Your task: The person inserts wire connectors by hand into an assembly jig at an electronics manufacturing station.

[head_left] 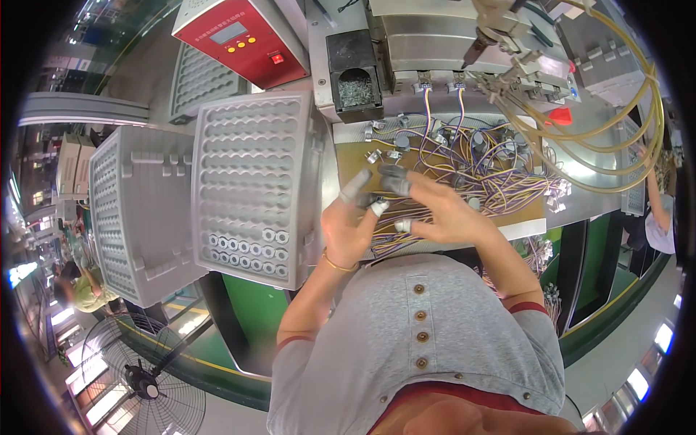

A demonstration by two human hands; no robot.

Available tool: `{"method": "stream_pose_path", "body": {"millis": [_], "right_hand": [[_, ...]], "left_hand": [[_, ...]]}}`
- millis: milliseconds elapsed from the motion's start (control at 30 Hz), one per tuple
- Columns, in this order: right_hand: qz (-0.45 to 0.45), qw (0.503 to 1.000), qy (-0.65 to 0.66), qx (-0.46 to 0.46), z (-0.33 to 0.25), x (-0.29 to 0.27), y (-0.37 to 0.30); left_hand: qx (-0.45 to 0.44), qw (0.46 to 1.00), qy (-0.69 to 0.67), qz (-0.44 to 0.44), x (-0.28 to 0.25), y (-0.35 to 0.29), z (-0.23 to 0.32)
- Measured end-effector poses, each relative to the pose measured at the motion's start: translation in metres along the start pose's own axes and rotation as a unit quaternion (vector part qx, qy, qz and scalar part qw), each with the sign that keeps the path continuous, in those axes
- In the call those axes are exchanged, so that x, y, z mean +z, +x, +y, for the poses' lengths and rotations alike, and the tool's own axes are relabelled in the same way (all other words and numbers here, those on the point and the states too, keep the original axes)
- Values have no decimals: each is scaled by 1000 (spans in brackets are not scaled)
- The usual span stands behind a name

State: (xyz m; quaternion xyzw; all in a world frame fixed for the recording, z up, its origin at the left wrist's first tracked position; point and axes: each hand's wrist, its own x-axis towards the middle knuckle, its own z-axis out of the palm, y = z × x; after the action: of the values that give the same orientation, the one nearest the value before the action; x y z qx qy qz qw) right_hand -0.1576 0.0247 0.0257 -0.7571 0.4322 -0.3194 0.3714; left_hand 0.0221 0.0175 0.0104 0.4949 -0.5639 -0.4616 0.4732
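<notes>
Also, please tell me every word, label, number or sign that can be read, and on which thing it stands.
Red box, front panel: one line of pale printed characters above the display; wording not copied here.
Small grey display: nothing legible.
Yellow buttons and red switch: any marks are too small to read.
Round grey parts among the wires: no readable marks.

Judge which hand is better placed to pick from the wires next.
Probably the right hand: most of the wires spread on its side. The left hand is nearer the tray, farther from the main bundle.
</notes>
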Motion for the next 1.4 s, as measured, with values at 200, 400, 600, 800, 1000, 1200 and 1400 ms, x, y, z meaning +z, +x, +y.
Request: {"method": "stream_pose_path", "body": {"millis": [200, 400, 600, 800, 1000, 1200, 1400], "right_hand": [[-76, 997, -9, 23, 15, -1, 2], [55, 993, 54, 94, -4, -26, 0], [124, 976, 91, 154, 1, -24, -1], [125, 984, 85, 97, 6, -15, 7], [131, 984, 89, 80, 8, -12, 5], [173, 969, 156, 82, -14, -17, 10], [168, 971, 148, 79, -8, -18, 4]], "left_hand": [[245, 947, 206, -2, -6, -4, -2], [121, 924, 351, 90, -61, -7, -28], [83, 713, 669, 192, -164, -54, -79], [-92, 853, 485, 172, -143, -37, -46], [-152, 963, -224, 11, -48, 6, 0], [-138, 949, -260, -114, 10, 7, 8], [-93, 942, -287, -147, 21, 7, 10]]}}
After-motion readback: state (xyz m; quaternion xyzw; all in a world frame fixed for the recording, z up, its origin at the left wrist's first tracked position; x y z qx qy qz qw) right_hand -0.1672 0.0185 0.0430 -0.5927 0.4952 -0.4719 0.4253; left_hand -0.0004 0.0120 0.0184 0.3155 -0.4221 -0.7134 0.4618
